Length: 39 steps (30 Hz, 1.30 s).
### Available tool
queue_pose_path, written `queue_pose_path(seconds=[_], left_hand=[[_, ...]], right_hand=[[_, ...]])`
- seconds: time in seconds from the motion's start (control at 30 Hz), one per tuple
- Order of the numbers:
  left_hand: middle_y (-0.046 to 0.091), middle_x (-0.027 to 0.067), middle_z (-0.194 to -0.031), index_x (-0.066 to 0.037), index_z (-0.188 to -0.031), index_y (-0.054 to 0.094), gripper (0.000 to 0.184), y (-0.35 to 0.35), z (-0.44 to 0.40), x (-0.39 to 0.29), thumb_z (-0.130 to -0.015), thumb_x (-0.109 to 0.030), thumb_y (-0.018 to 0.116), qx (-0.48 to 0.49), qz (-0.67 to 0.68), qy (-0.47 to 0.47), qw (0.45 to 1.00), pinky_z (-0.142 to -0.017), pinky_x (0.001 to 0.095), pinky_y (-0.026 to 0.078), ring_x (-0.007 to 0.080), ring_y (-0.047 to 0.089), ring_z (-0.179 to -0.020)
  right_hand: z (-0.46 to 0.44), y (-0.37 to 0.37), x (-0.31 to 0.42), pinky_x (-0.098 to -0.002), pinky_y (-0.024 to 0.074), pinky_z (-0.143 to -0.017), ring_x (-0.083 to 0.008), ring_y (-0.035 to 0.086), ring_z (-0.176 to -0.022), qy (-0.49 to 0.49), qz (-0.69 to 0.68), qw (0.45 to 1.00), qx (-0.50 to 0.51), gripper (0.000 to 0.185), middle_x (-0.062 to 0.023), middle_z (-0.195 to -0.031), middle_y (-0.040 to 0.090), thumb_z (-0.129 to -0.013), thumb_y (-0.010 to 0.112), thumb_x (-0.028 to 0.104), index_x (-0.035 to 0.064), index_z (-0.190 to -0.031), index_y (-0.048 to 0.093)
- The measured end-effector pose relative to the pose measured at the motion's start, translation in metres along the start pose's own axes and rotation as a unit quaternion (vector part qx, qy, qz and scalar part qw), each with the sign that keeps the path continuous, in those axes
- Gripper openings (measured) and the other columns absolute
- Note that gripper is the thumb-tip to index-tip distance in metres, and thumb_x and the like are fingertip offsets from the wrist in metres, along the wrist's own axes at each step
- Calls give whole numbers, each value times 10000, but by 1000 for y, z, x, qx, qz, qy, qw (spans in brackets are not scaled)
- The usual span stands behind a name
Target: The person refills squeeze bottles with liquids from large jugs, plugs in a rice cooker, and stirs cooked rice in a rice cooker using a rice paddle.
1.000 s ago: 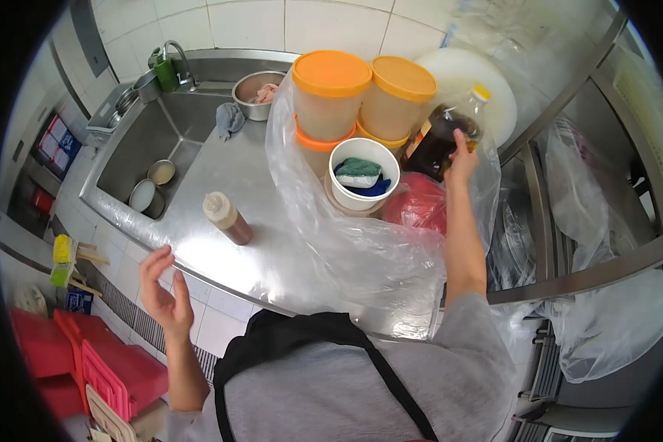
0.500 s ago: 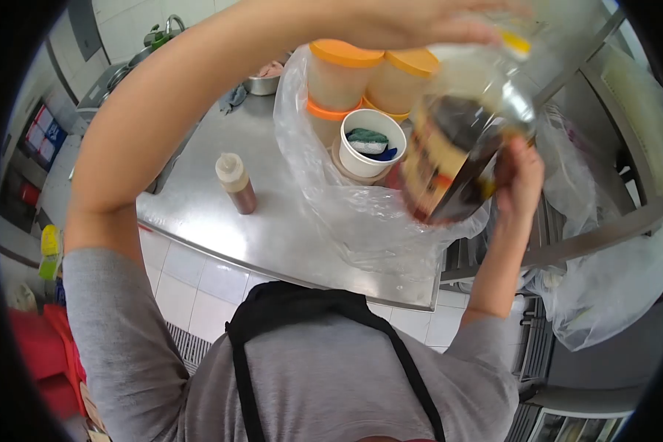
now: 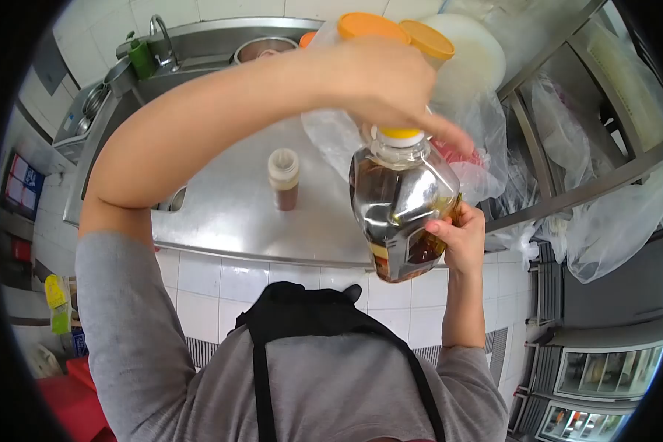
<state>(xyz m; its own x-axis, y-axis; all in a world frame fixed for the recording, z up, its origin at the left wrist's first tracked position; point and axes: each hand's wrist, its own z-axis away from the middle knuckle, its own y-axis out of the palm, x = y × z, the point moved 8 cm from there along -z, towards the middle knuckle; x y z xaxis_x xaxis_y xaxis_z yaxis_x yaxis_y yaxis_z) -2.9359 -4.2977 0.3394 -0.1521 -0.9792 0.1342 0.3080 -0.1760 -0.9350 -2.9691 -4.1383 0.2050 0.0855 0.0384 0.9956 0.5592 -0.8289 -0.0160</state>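
A large clear plastic jug point(image 3: 412, 195) of dark brown liquid hangs in front of me near the table's front edge, upright but slightly tilted. My right hand point(image 3: 460, 234) is closed round its handle side, thumb toward me. Over the top arches my left hand point(image 3: 390, 81), its fingers curled down about the yellow cap point(image 3: 400, 137). One finger stretches past the cap on the right and is smeared by motion; the other fingertips are mostly hidden. Left of the jug, a squeeze bottle point(image 3: 283, 180) with reddish-brown liquid stands upright on the steel table point(image 3: 228, 184), touched by neither hand.
Orange-lidded tubs point(image 3: 372, 28) stand at the back behind my left hand, with clear plastic bags point(image 3: 328, 136) around them. A sink with a tap point(image 3: 162, 44) and a metal bowl point(image 3: 265, 48) lie at the back left. On the right is a metal rack point(image 3: 582, 191) with hanging bags.
The jug has come toward me and left, from a steep tilt to nearly upright. My left hand has moved down onto its cap. The view has shifted, showing more of the sink.
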Motion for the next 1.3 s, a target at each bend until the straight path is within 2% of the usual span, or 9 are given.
queue_pose_path(seconds=[0.07,0.1,0.3,0.57,0.77,0.9,0.97,1.07,1.3], left_hand=[[511,132,-1137,-38,-1107,514,508,17,-14,10,-896,-474,361,-160,161,167,959,-787,368,420,252,518,-983],[449,147,-1258,-56,-1207,476,552,12,1,18,-896,-493,346,-311,305,317,843,-941,368,364,246,446,-1154],[335,92,-1379,-103,-1272,438,544,66,23,31,-743,-145,560,-208,467,409,756,-1052,365,227,236,282,-1290],[575,108,-866,-58,-896,607,213,72,37,36,-874,-232,486,-496,139,166,841,-620,358,464,270,561,-749],[534,140,-498,-17,-609,583,456,71,26,56,-856,-382,468,-333,194,-15,922,-563,409,472,318,561,-521],[620,156,-744,-2,-772,624,356,91,23,56,-850,-315,473,-179,240,13,954,-693,373,479,281,605,-728],[569,112,-1030,-21,-1018,572,344,86,40,43,-840,-306,499,-347,478,341,731,-856,307,416,217,549,-960],[480,69,-1178,-50,-1131,531,352,98,45,54,-843,-249,495,-268,481,376,746,-980,309,312,206,426,-1131],[537,91,-1080,-56,-1098,539,294,114,47,64,-870,-211,437,-356,347,140,856,-851,348,410,217,517,-980]], right_hand=[[2,7,-4,-180,310,-466,-29,368,-526,-4,38,999,-14,308,61,-602,448,-612,810,156,43,-677,531],[3,10,-5,-180,310,-466,-29,368,-526,-3,38,999,-17,308,61,-602,448,-612,810,156,43,-677,531],[7,23,-6,-186,337,-441,-32,399,-503,45,102,994,-10,298,53,-602,475,-618,801,162,-2,-742,586],[10,41,-13,-195,348,-436,-34,403,-510,33,82,996,-1,299,50,-610,479,-630,799,182,8,-727,576],[11,53,-15,-198,351,-444,-35,400,-523,56,140,988,14,316,56,-612,460,-631,802,198,13,-713,559],[11,58,-14,-197,347,-427,-38,395,-499,52,139,989,23,311,52,-592,458,-633,799,196,13,-711,561],[11,60,-12,-197,345,-416,-39,398,-486,41,125,991,26,310,50,-582,458,-632,799,195,12,-710,561],[13,57,-16,-201,348,-400,-40,410,-468,60,122,990,31,311,46,-572,464,-629,799,193,9,-722,567],[12,68,-14,-199,349,-394,-38,413,-454,57,142,988,35,310,43,-571,467,-625,800,179,30,-689,536]])
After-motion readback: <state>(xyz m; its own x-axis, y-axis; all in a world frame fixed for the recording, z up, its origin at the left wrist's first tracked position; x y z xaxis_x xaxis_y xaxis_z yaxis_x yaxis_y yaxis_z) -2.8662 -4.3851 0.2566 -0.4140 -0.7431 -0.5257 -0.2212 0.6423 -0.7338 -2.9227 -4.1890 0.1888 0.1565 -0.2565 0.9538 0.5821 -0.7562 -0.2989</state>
